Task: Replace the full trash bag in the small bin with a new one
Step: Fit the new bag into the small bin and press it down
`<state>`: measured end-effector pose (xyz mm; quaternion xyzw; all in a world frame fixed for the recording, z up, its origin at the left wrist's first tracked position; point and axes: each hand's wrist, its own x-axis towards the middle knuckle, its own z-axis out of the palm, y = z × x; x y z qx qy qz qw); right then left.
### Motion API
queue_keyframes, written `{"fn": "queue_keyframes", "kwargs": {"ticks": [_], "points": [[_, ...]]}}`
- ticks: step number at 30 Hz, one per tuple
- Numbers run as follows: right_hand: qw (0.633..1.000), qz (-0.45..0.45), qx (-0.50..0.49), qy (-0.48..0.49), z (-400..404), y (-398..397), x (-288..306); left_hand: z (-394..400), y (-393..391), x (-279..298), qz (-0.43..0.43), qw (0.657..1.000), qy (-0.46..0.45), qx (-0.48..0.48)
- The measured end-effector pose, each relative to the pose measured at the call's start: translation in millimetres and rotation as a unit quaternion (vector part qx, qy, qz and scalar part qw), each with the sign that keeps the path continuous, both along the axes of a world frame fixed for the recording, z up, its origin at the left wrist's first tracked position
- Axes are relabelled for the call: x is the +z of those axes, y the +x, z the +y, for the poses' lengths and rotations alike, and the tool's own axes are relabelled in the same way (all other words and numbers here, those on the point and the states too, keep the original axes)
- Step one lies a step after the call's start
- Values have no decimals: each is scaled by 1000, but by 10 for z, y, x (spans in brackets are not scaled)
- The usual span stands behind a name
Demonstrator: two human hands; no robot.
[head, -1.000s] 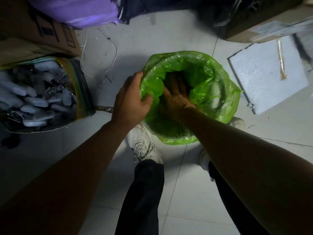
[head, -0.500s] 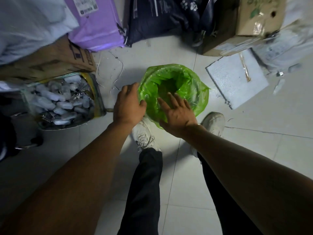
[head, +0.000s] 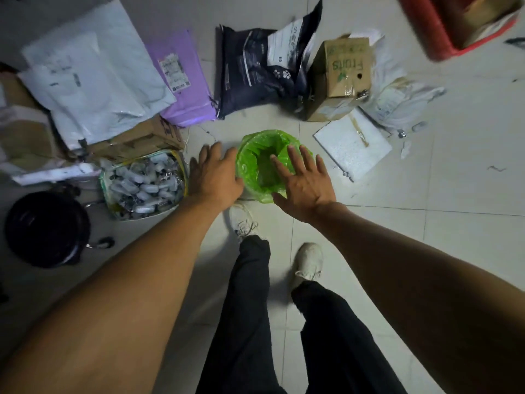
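A: What are the hands doing?
B: The left hand and the right hand are both spreading empty fingers.
A: And the green bag?
B: It's lining the bin between them, beyond the fingertips, the right hand hanging nearer its mouth.

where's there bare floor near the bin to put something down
Bare tile lies right of the green-lined bin, between the right hand and the white foam board, running toward the picture's right edge. Left is crowded: the left hand, a bag of small tubes, cardboard and mailers. Packages line the far side.
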<state>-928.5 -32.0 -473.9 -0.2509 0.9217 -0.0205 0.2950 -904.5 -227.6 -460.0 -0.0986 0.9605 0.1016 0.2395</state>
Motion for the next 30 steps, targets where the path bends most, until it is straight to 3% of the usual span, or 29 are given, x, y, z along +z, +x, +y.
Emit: {"fn": "queue_keyframes", "kwargs": {"ticks": [9, 15, 20, 30], "points": [[998, 58, 22, -25, 659, 555, 1508, 597, 659, 1666, 50, 998, -29, 9], [995, 94, 16, -38, 858, 714, 1977, 722, 818, 2144, 72, 996, -41, 14], [994, 105, 21, -31, 833, 698, 1813, 774, 746, 1957, 71, 997, -25, -2], [998, 64, 2, 16, 431, 579, 762, 320, 857, 810, 28, 1000, 2, -14]]}}
